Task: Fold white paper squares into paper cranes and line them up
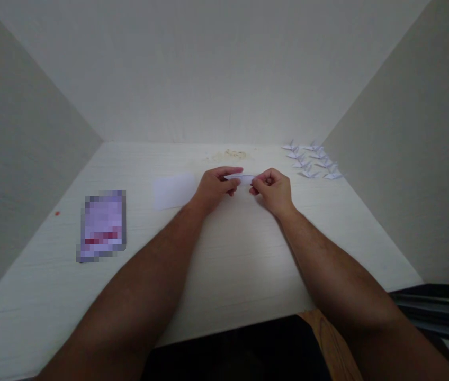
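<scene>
Between my two hands is a small piece of folded white paper [245,179], raised a little over the white table. My left hand [217,185] pinches its left end between thumb and fingers, the index finger stretched along the far side. On the right end, my right hand [272,189] grips it with thumb and curled fingers. The fingers hide both ends, so the full shape of the fold cannot be made out. A flat stack or sheet of white paper [172,190] lies just left of my left hand.
Several folded paper cranes [307,159] stand grouped at the back right. A blurred purple packet [103,225] lies on the left, with a small red bit [57,213] beyond it. Brownish stains [234,154] mark the table [240,275] near the back wall. Walls enclose three sides.
</scene>
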Tool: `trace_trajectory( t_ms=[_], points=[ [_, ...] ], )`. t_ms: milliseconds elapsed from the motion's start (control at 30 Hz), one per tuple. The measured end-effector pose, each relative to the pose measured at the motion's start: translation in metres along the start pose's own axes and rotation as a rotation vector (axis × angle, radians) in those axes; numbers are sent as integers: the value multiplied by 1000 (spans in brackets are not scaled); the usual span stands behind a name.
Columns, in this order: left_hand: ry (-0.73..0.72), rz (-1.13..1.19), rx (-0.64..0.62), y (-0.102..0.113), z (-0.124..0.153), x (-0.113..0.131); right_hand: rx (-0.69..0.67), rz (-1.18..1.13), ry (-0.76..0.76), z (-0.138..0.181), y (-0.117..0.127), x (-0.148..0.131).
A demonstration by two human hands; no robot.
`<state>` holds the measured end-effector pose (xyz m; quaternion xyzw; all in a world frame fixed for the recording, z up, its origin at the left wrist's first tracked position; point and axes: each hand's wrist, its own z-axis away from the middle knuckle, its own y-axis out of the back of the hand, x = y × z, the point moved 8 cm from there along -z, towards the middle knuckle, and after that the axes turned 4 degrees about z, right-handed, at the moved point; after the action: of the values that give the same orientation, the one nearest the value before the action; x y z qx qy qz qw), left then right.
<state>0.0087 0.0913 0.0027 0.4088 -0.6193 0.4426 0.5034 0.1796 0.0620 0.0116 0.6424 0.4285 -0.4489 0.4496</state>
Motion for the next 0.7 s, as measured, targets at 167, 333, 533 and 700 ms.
trace_trajectory(
  t_ms=[167,333,533,700],
  points=[
    [22,0,29,2,-1,-3,-69,-131,57,1,-9,-1],
    [40,-5,48,1,1,-4,-162,-107,103,0,-17,1],
    [63,21,56,0,2,-5,-140,-103,52,-1,-14,1],
    [57,24,53,-1,2,-3,-137,-98,13,0,-13,1]
  ],
)
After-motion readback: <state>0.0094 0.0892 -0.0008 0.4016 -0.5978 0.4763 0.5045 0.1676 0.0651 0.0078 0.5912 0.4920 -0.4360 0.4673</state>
